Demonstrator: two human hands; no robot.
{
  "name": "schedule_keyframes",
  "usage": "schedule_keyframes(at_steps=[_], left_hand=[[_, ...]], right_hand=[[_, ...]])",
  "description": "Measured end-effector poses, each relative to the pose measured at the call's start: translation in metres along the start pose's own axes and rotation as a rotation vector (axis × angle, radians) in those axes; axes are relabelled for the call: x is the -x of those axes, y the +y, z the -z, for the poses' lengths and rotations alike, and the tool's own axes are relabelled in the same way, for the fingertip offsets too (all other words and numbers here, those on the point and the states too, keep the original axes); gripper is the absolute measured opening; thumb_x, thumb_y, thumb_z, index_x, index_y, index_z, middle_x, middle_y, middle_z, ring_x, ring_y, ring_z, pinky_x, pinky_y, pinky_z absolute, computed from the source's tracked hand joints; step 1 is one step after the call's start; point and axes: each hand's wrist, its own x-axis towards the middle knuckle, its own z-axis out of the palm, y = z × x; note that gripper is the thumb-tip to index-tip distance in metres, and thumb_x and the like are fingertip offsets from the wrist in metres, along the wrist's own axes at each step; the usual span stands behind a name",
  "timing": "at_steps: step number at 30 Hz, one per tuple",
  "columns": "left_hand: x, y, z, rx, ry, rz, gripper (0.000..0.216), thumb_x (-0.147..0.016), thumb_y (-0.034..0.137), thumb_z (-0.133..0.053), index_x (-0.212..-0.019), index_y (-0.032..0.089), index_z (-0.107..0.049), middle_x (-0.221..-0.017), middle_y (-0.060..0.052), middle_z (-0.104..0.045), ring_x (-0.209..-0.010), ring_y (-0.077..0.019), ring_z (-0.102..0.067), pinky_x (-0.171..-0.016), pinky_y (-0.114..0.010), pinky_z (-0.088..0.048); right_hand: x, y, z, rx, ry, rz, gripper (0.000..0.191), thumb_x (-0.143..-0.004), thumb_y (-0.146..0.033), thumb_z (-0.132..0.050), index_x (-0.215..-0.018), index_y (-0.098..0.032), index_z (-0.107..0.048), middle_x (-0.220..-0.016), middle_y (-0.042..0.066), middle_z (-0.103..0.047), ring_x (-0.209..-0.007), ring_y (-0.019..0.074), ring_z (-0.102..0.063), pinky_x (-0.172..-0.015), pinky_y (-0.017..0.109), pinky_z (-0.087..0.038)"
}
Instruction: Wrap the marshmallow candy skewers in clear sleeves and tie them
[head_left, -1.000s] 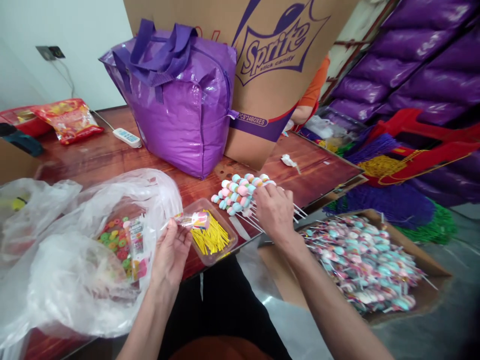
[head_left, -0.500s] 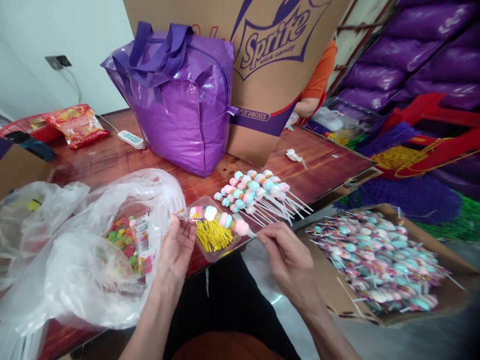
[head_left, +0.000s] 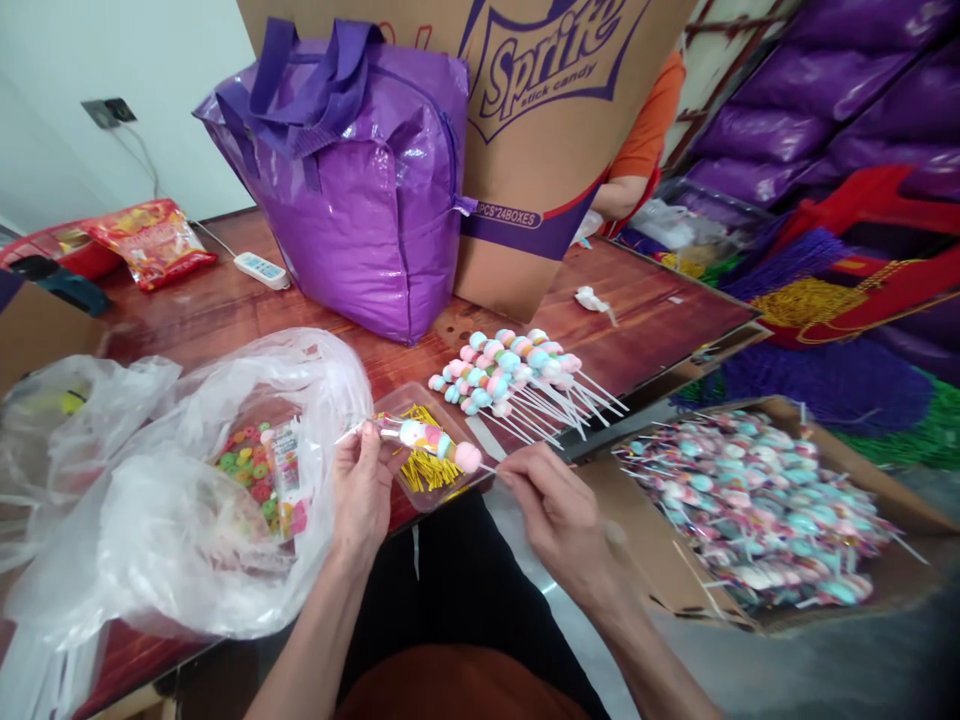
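My left hand (head_left: pixel 363 487) is closed on a small clear wrapper (head_left: pixel 373 430) at the tip of a marshmallow candy stick (head_left: pixel 435 441). My right hand (head_left: pixel 556 510) pinches the white stick end of that same candy stick, which lies level between both hands. Below it sits a clear plastic tray of yellow twist ties (head_left: pixel 427 468). A pile of pastel candy sticks (head_left: pixel 510 375) lies on the wooden table (head_left: pixel 645 325) just beyond.
A clear plastic bag with ring candies (head_left: pixel 247 475) lies at my left. A purple bag (head_left: pixel 352 180) and a Sprite carton (head_left: pixel 555 130) stand behind. A cardboard box of wrapped candy sticks (head_left: pixel 750 510) sits low at right. A person in orange (head_left: pixel 637 150) is behind the carton.
My right hand left the pile on the table with one candy stick and brought it to my left hand; the stick's head has since slid further into the wrapper.
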Motion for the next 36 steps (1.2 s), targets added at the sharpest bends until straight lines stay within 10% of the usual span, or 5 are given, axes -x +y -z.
schedule_keyframes(at_steps=[28,36], left_hand=[[0.016,-0.017,-0.009,-0.072,-0.182,0.252,0.033,-0.079,0.039,-0.077,-0.099,0.015,-0.067,-0.096,-0.009,-0.074,-0.088,-0.0190,-0.072,-0.080,-0.030,-0.056],[0.009,-0.010,-0.004,-0.074,-0.177,0.235,0.033,-0.074,0.038,-0.082,-0.093,0.014,-0.069,-0.092,-0.008,-0.075,-0.082,-0.0186,-0.072,-0.077,-0.030,-0.057]], right_hand=[[0.005,-0.016,-0.075,-0.007,0.145,-0.166,0.021,-0.098,-0.014,-0.044,-0.086,-0.019,-0.061,-0.082,0.004,-0.062,-0.077,0.0155,-0.059,-0.074,0.027,-0.050],[0.012,-0.017,-0.058,-0.110,-0.008,-0.268,0.021,-0.096,-0.018,-0.051,-0.078,-0.019,-0.061,-0.076,0.001,-0.062,-0.072,0.0138,-0.059,-0.068,0.025,-0.045]])
